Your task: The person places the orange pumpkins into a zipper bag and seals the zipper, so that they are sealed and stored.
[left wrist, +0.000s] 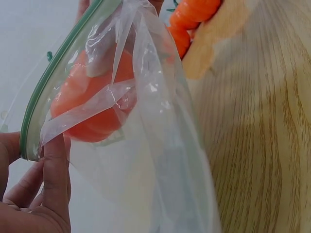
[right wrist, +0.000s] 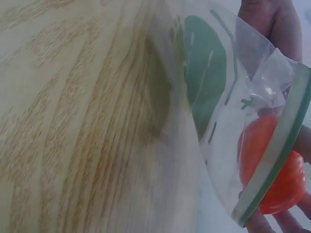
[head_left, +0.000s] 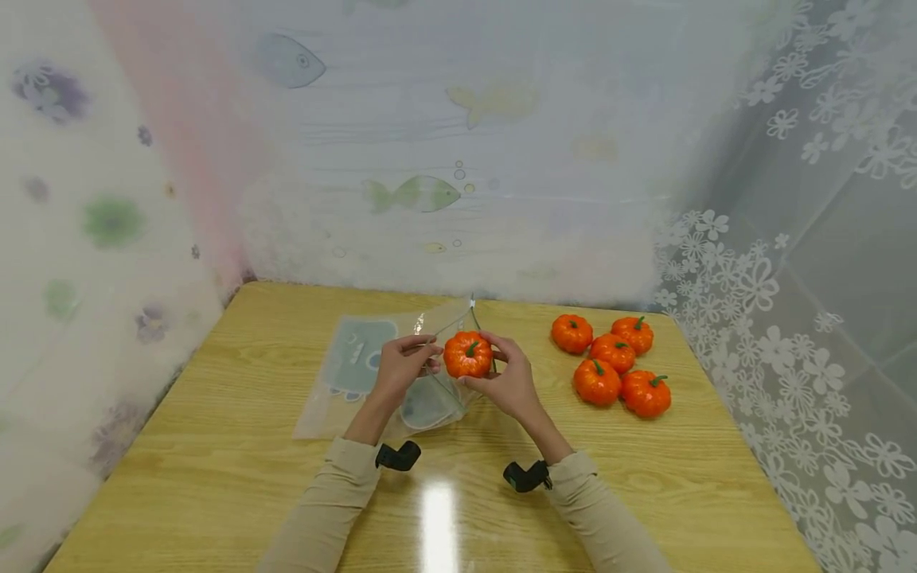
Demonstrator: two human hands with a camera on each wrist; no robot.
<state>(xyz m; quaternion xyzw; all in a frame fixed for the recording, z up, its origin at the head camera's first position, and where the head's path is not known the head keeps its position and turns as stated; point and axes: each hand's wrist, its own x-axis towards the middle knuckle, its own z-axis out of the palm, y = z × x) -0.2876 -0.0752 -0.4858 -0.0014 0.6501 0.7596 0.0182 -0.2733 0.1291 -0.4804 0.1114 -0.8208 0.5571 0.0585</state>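
A small orange toy pumpkin (head_left: 467, 356) with a green stem is held by my right hand (head_left: 512, 386), thumb on the near side and fingers on the far side. It sits at the mouth of a clear zip bag (head_left: 322, 418) with a green zip strip (right wrist: 279, 150). In the right wrist view, part of the pumpkin shows through the plastic and part outside the strip. My left hand (head_left: 399, 372) pinches the bag's edge at one end of the strip, as the left wrist view shows. A pale blue-green print (head_left: 358, 338) marks the bag's side.
Several more orange pumpkins (head_left: 612, 352) sit in a cluster on the right side of the wooden table (head_left: 215, 414). Fish-patterned curtains (head_left: 358, 239) hang behind the table, with a floral sheet (head_left: 774, 334) along the right. Dark wrist cameras (head_left: 526, 476) are strapped to both wrists.
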